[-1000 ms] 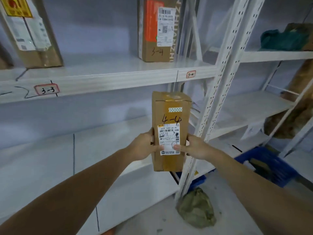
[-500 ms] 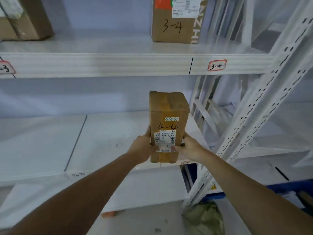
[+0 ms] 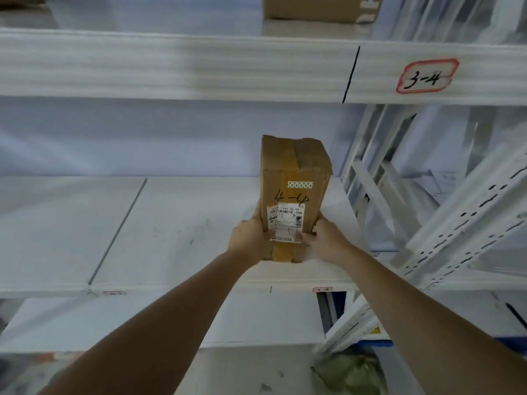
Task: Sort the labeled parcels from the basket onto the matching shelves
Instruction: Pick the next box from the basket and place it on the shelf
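Standing upright on the white shelf point(image 3: 176, 223), the cardboard parcel marked "4-4" point(image 3: 295, 195) now has its base on or just above the board near the front edge; half a second ago it was held in front of that edge. The view has closed in since then. Left hand point(image 3: 248, 240) and right hand point(image 3: 325, 240) clasp the parcel's lower sides, each grip curled round the carton, the right thumb lying across the printed label. A small red-bordered tag point(image 3: 322, 289) sits on the shelf lip just below and right of the parcel; its writing is too blurred to confirm. Left of the parcel the board lies open as far as a grey dividing line point(image 3: 119, 229). Right of the parcel, perforated white uprights point(image 3: 467, 223) stand near. Above, the upper shelf beam point(image 3: 171, 67) carries a "3-4" tag point(image 3: 427, 76), with another carton point(image 3: 319, 8) on top.
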The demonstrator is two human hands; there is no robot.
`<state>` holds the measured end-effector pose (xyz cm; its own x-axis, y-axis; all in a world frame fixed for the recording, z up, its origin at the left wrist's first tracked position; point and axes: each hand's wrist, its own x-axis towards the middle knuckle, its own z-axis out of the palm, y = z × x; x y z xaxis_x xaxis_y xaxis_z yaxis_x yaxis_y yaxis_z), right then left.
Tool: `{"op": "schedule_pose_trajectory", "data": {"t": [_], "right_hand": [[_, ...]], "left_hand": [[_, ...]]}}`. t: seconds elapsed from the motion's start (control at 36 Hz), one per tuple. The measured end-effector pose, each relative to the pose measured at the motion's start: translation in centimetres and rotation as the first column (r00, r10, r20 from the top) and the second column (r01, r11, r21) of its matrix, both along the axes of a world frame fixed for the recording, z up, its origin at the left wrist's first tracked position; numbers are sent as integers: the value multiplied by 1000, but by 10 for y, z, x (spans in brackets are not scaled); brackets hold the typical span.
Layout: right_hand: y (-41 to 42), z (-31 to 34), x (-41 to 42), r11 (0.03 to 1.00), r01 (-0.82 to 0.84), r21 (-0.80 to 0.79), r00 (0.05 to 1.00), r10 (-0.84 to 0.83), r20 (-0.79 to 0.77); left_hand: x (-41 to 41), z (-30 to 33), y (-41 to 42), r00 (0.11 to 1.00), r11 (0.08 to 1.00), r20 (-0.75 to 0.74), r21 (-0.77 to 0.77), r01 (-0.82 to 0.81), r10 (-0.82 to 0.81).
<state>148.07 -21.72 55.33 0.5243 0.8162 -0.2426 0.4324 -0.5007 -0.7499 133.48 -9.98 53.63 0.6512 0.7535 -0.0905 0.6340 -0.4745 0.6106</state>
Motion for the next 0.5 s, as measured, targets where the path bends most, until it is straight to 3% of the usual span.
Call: {"op": "schedule_pose_trajectory", "data": {"t": [0.5], "right_hand": [[64, -11, 47, 998, 68, 5, 997, -68, -27]], "left_hand": [[46, 2, 48, 1000, 998, 30, 58, -3, 1]]}}
